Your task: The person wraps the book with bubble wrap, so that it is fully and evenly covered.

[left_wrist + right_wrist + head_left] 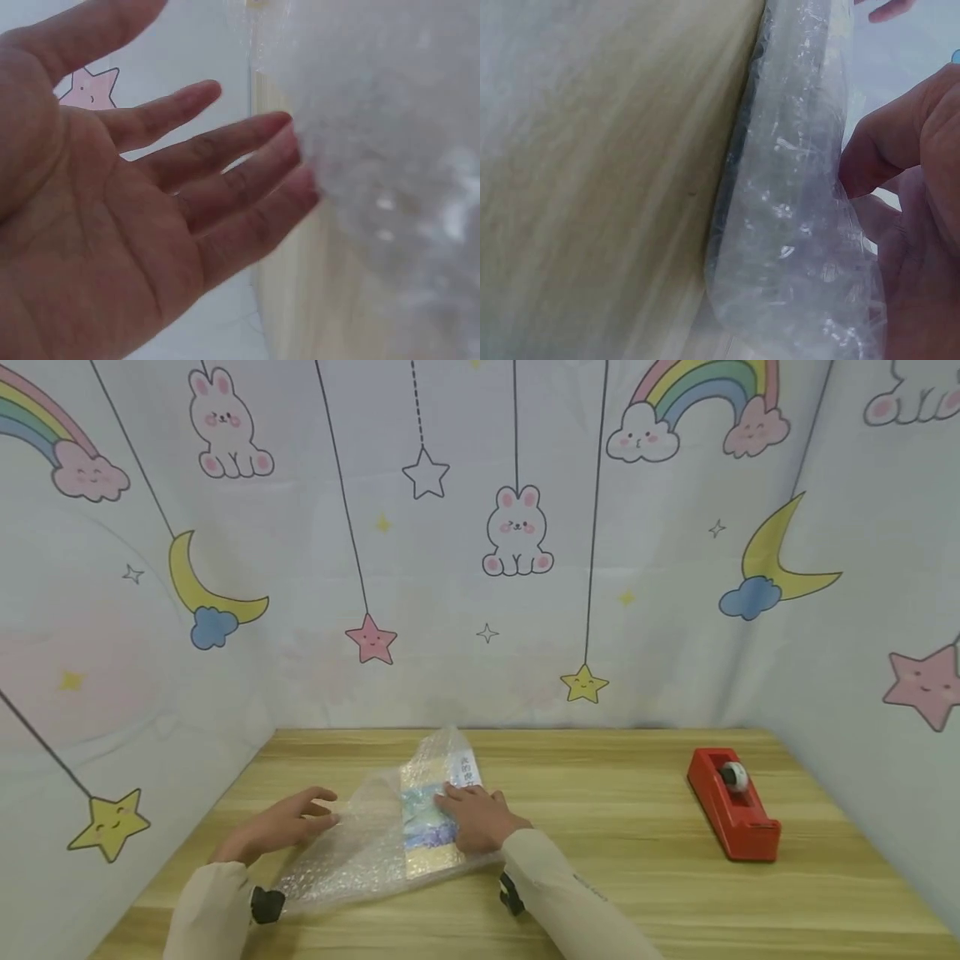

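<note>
Book point(427, 817): I see it under bubble wrap point(348, 852), left of the tape dispenser point(738, 822).
Right hand point(482, 818): fingers extended, resting on the wrapped book.
Left hand point(281, 822): fingers relaxed, farther left of the dispenser.

Rectangular printed item point(426, 814): cover banded yellow, teal and purple, with a white lettered strip; lies flat. Clear bubble wrap point(348, 853): I see it overlying the printed item, loose sheet extending left of it.
</note>
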Demonstrator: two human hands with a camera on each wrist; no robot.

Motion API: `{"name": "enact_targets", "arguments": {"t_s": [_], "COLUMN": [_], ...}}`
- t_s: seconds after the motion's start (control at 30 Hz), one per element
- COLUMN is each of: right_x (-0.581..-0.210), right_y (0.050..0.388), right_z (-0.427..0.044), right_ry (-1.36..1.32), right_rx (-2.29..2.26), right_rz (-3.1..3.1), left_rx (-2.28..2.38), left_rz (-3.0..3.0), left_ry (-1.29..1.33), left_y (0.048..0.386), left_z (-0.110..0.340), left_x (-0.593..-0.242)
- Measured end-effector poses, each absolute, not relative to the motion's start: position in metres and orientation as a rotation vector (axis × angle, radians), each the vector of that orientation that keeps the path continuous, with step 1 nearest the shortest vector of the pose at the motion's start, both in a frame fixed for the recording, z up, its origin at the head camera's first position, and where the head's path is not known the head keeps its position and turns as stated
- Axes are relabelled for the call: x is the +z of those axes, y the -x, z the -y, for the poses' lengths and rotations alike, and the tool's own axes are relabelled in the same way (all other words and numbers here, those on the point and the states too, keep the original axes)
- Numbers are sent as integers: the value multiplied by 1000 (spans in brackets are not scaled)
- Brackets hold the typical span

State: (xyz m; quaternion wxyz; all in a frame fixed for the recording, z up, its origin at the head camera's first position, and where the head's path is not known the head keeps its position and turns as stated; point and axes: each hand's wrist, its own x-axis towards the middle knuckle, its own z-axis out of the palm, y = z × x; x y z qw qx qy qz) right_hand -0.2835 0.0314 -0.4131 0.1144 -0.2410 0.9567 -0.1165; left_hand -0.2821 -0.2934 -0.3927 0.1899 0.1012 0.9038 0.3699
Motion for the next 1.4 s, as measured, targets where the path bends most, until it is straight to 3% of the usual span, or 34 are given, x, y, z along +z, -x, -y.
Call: {"name": "enact_targets", "arguments": {"t_s": [0.23, 0.63, 0.83, 0.93, 1.13, 1.4], "right_x": [-419, -422, -423, -423, -419, -420], "right_y": [284, 287, 288, 288, 286, 286], "right_z": [-31, -34, -33, -34, -36, -36], "right_ry": [707, 712, 717, 712, 708, 727], "right_rx": [-349, -349, -352, -355, -340, -354], "right_rz": [-2811, -2808, -2805, -2805, -2812, -2812], "left_rx": [1163, 1351, 1726, 1775, 1479, 1253], "left_rz": [-2390, -2104, -1531, -1273, -1583, -1964], "left_ry": [-240, -442, -763, -928, -981, -794], "left_y": [271, 257, 256, 262, 264, 251], "left_z": [304, 332, 338, 333, 312, 255], "left_x": [-398, -408, -418, -424, -426, -410]}}
